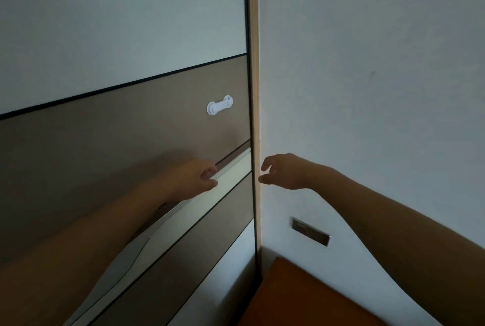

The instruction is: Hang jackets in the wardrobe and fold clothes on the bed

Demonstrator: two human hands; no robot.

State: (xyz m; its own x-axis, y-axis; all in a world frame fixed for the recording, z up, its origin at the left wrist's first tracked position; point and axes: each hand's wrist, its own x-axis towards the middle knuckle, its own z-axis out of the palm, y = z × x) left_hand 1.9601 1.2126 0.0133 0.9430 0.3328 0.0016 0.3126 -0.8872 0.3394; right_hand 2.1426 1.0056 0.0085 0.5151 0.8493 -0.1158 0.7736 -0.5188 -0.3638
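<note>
1. Up against the wardrobe (pixel 105 142), which fills the left half of the view, a person stands with both bare arms stretched forward; its door is banded in pale and brown panels parted by thin dark lines, and it reaches right up to a pale wooden edge strip (pixel 253 63).
2. Their left hand (pixel 194 176) is on the silvery handle rail (pixel 231 165) that slants across the door; the fingers (pixel 208 172) are curled into the rail's groove and grip it.
3. Their right hand (pixel 283 170) hangs level with the other, just in front of the edge strip; its fingers (pixel 267 161) and thumb curl loosely toward each other with a gap between, holding nothing; whether they touch the strip I cannot tell.
4. A white plastic latch (pixel 220 105) sits on the brown panel above the left hand, near the door's right edge.
5. Right of the strip runs a plain wall (pixel 367 63); a small metal plate (pixel 311 231) is set into it below the right forearm; an orange-brown surface (pixel 301 294) fills the bottom corner where the wardrobe meets the wall.
</note>
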